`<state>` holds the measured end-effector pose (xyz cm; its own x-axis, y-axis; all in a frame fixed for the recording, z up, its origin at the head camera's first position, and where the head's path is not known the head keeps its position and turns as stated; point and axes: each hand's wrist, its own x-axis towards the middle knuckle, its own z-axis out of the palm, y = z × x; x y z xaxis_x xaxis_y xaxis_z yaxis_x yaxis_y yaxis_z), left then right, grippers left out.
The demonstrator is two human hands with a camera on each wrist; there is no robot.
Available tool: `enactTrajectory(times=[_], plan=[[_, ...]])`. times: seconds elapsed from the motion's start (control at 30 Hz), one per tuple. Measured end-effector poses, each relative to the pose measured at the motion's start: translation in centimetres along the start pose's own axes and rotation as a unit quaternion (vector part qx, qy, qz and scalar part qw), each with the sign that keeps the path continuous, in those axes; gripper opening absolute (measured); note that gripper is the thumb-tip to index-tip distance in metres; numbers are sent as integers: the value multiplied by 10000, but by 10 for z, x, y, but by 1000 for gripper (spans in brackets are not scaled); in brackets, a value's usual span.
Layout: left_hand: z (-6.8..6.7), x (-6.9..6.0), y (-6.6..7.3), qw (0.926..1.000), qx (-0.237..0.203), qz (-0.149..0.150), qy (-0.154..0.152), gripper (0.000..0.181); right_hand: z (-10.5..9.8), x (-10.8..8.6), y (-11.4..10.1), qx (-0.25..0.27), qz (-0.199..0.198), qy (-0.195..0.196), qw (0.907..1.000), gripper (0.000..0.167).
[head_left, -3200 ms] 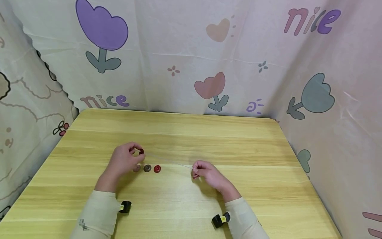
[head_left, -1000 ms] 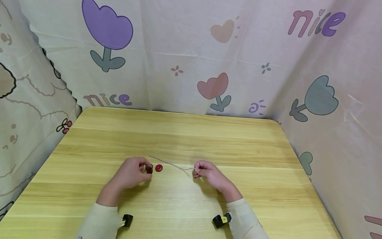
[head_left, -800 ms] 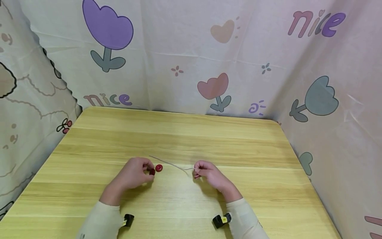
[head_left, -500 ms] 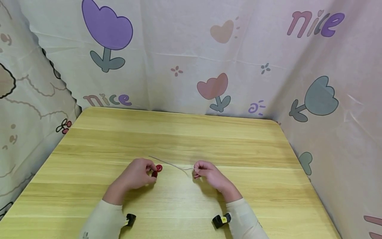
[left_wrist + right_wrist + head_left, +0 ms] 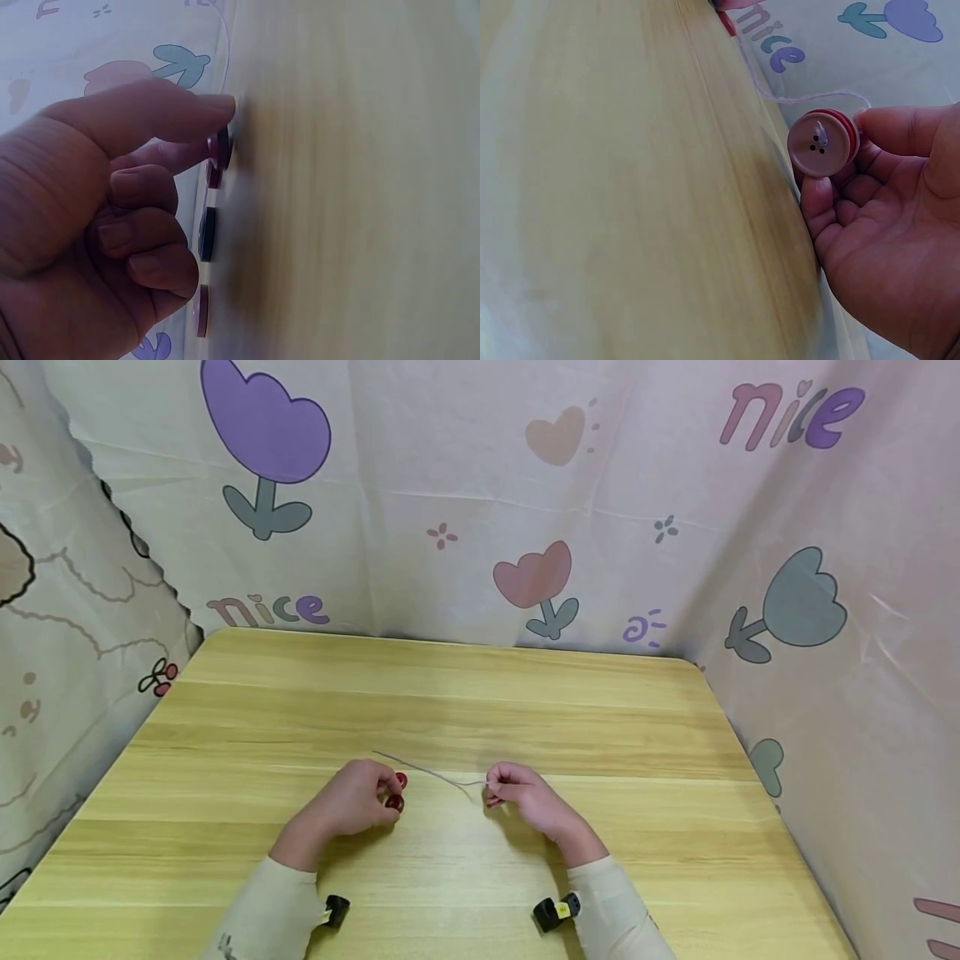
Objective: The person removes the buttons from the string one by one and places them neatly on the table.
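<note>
My left hand [image 5: 351, 799] pinches a dark red button [image 5: 394, 803] between thumb and forefinger, low over the table. A bright red button [image 5: 402, 779] lies just beyond it, partly covered by the fingers. The left wrist view shows a dark button [image 5: 208, 234] and a pinkish button [image 5: 202, 310] on the table beside the curled fingers. My right hand [image 5: 528, 797] pinches a thin pale string [image 5: 423, 768], whose loose end lies to the left on the table. In the right wrist view, a pink button [image 5: 814, 146] is threaded on the string with red ones stacked behind it.
The wooden table [image 5: 450, 693] has a patterned cloth [image 5: 420, 460] hanging behind it and at both sides. Small black devices are strapped at both wrists, over the sleeves.
My left hand moved from the far end of the string down and right with the dark red button, passing over the other buttons. The string went from taut to slack; my right hand stayed nearly still.
</note>
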<state>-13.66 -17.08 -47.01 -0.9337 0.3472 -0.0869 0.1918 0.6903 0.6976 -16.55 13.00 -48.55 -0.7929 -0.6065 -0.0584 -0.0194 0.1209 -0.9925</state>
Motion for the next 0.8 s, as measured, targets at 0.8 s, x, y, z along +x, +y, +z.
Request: enactTrajectory(times=[0.8], plan=[[-3, -2, 7, 9992, -102, -373, 28, 21, 0, 0, 1, -8, 37, 5, 10000, 16]])
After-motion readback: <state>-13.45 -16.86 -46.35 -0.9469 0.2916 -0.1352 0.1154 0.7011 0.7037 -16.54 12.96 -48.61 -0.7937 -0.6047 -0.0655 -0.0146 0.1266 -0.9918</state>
